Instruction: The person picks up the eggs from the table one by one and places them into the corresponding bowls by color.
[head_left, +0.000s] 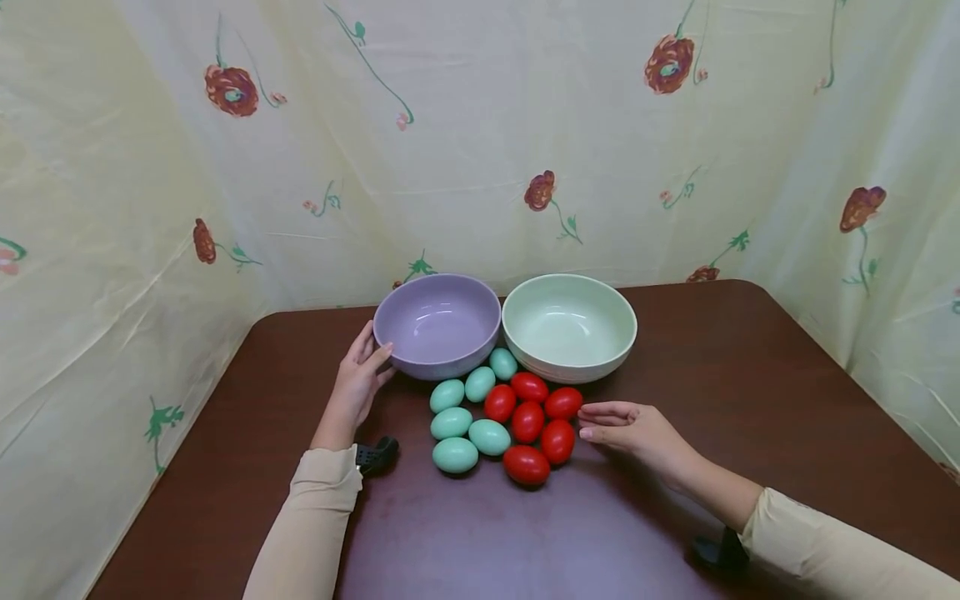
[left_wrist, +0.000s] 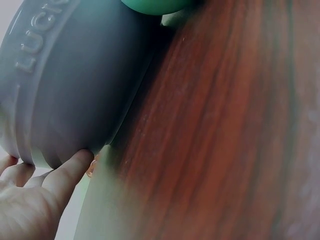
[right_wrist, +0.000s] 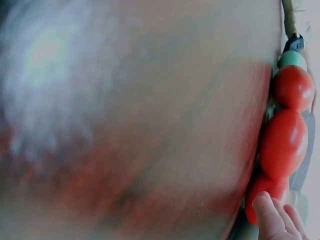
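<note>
At the left, my left hand (head_left: 358, 379) rests against the outer wall of a purple bowl (head_left: 437, 321), thumb and fingers fairly straight on its side. The left wrist view shows the fingertips at the lower part of that bowl (left_wrist: 85, 85), which bears raised letters. My right hand (head_left: 637, 432) is to the right of a cluster of red eggs (head_left: 527, 465), palm inward and fingers extended. Its fingertips are right at the nearest red egg (head_left: 564, 403); in the right wrist view they overlap a red egg (right_wrist: 265, 187). Several mint green eggs (head_left: 455, 456) lie left of the red ones.
A pale green bowl (head_left: 570, 321) stands right beside the purple one, behind the eggs. The dark brown table (head_left: 750, 375) has rounded far corners. A flowered cloth (head_left: 465, 167) hangs behind it. Black straps (head_left: 377, 456) are on both wrists.
</note>
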